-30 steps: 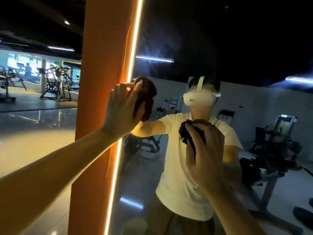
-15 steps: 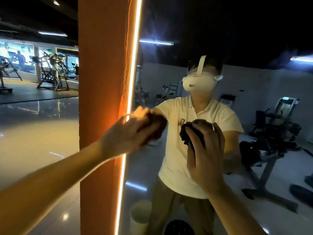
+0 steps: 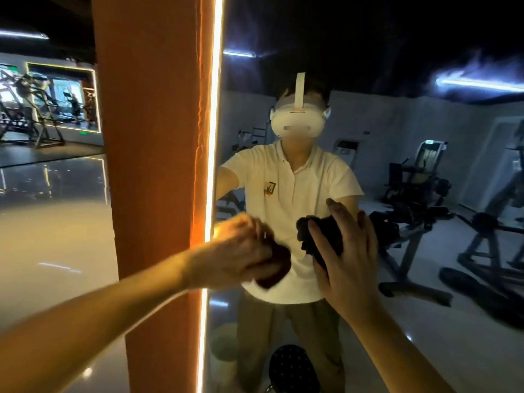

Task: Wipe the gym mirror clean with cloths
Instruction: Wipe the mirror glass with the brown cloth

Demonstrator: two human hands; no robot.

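Observation:
The gym mirror (image 3: 411,251) fills the right side and reflects me in a white shirt and headset. My left hand (image 3: 232,251) reaches across the lit mirror edge, its fingers bent round a dark cloth (image 3: 276,268) held against the glass; the hand is motion-blurred. A little to its right, my right hand (image 3: 348,273) presses a second dark cloth (image 3: 326,234) flat on the mirror with straight, spread fingers. The two cloths sit close together at chest height of the reflection.
An orange pillar (image 3: 153,165) stands left of the mirror, with a bright vertical light strip (image 3: 212,137) along the mirror's edge. Gym machines (image 3: 419,180) show in the reflection. A pale bucket (image 3: 224,347) and a dark round object (image 3: 292,370) appear low in the mirror.
My left hand has swept its cloth down the glass from head height to chest height and slightly right. The right hand has stayed near the same spot, its fingers flattening over its cloth.

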